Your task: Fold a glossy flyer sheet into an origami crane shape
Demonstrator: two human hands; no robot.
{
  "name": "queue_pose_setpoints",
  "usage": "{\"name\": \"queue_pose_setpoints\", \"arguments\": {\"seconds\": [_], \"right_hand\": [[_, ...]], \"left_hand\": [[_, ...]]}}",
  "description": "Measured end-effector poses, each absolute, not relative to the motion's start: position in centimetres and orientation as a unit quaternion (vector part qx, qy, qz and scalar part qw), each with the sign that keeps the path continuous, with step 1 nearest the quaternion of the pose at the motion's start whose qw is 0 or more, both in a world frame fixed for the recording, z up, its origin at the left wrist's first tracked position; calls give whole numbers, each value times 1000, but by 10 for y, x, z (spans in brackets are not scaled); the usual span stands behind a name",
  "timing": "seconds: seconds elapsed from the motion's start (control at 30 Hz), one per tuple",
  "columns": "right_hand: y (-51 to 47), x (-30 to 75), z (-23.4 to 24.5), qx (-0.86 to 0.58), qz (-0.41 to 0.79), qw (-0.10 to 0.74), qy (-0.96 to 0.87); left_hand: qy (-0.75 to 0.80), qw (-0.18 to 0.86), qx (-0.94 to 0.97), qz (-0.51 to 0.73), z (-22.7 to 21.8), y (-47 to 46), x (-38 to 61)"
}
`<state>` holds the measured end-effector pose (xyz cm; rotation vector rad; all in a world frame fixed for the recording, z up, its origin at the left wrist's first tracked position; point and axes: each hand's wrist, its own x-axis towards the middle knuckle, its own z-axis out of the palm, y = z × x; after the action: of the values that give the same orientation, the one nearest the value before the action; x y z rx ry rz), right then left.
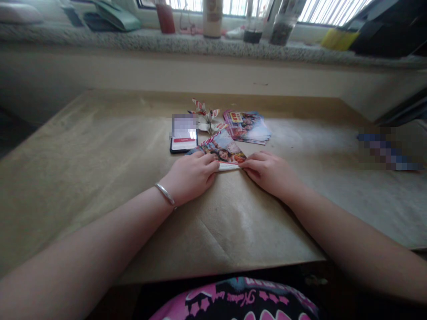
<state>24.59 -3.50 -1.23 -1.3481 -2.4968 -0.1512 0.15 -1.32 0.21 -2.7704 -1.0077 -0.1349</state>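
A colourful printed paper leaflet point(230, 149) lies on the table, folded to a roughly triangular shape. A narrow white strip shows along its near edge. My left hand point(195, 175), with a silver bangle at the wrist, holds the leaflet's left part with fingers curled over the edge. At the near right corner, my right hand point(267, 171) pinches the paper between thumb and fingers. Just beyond the leaflet stands a folded paper flower point(209, 122) with pointed petals. A phone point(184, 143) with a lit, partly blurred screen is beside my left hand.
A stack of similar leaflets point(253, 129) sits behind and to the right. The table point(116, 178) has a tan covering. A blurred flat item point(388, 151) lies far right. Bottles and jars point(213, 18) line the stone windowsill point(150, 42) at the back.
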Motion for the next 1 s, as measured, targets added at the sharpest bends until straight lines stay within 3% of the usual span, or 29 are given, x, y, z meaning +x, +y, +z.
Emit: {"name": "queue_pose_setpoints", "arguments": {"seconds": [0.53, 1.0], "right_hand": [[-28, 259, -15, -467, 7, 194, -863], [-29, 244, -17, -384, -53, 185, -903]], "left_hand": [[-315, 108, -940, -70, -3, -13, 2], [-308, 110, -944, -48, 1, -14, 2]]}}
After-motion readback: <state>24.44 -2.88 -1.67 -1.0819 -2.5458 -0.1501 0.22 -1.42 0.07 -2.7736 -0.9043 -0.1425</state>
